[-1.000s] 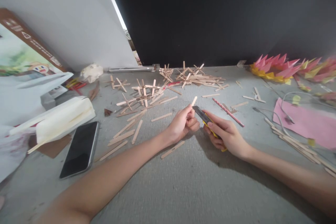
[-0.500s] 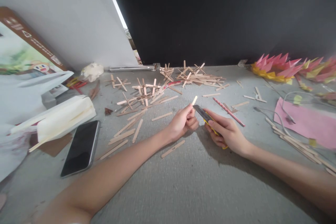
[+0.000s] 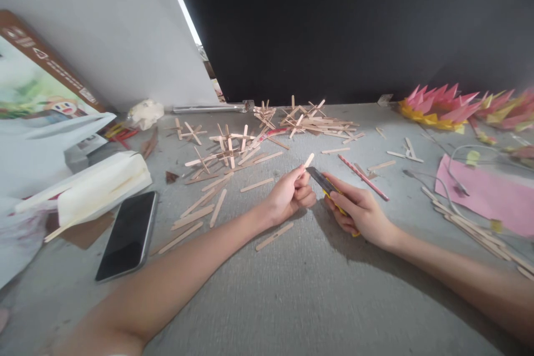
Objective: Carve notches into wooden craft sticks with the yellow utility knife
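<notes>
My left hand (image 3: 292,194) is closed around a wooden craft stick (image 3: 309,161), whose pale tip points up past the thumb and forefinger. In my right hand (image 3: 359,211) is a black and yellow utility knife (image 3: 323,182), its front end right beside the stick. Whether blade and wood touch is too small to tell. One loose stick (image 3: 274,236) lies on the grey surface just below my left hand. Beyond both hands spreads a heap of sticks (image 3: 329,125), some joined into crossed shapes (image 3: 230,144).
A phone (image 3: 127,236) and a white paper bag (image 3: 104,181) lie at the left. Toward the right are a red striped straw (image 3: 362,177), pink paper (image 3: 484,194), a cable, more sticks (image 3: 471,228) and pink-yellow paper crowns (image 3: 442,108). A black panel (image 3: 354,28) stands behind.
Both hands keep nearly the same place and grip. The tip of the held stick looks slightly lower and turned a little.
</notes>
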Motion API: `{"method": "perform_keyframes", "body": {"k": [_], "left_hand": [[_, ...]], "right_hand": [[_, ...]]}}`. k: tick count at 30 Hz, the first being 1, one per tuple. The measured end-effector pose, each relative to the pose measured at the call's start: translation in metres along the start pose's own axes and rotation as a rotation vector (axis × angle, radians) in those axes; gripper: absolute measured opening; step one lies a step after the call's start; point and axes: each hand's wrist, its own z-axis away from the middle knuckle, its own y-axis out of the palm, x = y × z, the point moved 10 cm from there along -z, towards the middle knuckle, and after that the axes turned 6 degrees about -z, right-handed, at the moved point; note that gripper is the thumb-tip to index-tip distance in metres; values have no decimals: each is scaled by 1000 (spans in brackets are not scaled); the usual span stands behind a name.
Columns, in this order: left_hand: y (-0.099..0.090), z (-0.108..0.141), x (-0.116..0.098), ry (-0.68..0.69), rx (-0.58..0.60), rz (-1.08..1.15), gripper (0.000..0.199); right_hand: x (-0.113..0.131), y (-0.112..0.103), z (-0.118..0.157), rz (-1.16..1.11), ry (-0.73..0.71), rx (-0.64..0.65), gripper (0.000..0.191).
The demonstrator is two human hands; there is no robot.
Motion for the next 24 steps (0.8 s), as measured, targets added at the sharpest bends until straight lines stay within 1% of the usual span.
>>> {"method": "perform_keyframes", "body": {"k": [6,11,15,24], "left_hand": [[-2,0,3,-36,-29,37,51],[-1,-1,4,-45,-11,58,53],[-1,-1,5,-60,-20,77,52],[1,0,7,-99,-22,112,54]], "right_hand": [[0,-1,1,27,-4,-8,71],[0,0,1,36,-10,-5,70],[-1,-1,1,40,-21,-1,68],[-3,-3,0,53,-28,-11,71]]}}
